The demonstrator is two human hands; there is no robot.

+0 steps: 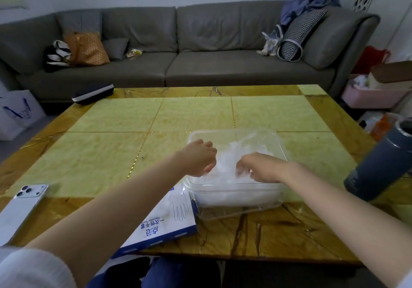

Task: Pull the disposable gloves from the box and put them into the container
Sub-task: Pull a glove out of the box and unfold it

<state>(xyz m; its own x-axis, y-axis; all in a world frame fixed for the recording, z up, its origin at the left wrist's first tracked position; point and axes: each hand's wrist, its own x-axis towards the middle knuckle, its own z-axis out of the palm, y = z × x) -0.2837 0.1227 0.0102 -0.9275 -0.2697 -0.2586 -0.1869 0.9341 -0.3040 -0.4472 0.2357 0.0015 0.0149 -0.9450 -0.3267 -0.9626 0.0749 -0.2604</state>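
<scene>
Nearest the camera, at 7 o'clock of the view, a pale sleeve (29, 267) is seen on the left forearm; both bare forearms are stretched forward over the near edge of the table (111, 118), a yellow-green stone top with a brown veined border. A white and blue glove box (165, 223) is laid flat at 7 o'clock of the clear plastic container (234, 193), its far corner touching or just beside the container's near wall; part of the box is hidden under the left forearm. A white phone (20, 207) is laid camera side up at 9 o'clock of the box, well apart from it. The container is set a little right of the table's middle, and the thin translucent gloves (229, 158) are heaped inside it. The left hand (197, 157) is held over the container's 9 o'clock side and the right hand (259, 167) over its 4 o'clock side; the hands are kept apart, with fingers curled down into the heap; whether the gloves are pinched or only pressed cannot be told. A dark grey flask (379, 160) is stood at 3 o'clock of the container, near the table's right edge. Beyond the table a grey sofa (200, 42) is seen at 12 o'clock; an orange bag (85, 47) is propped at its left end and a checked cushion (298, 33) at its right.
</scene>
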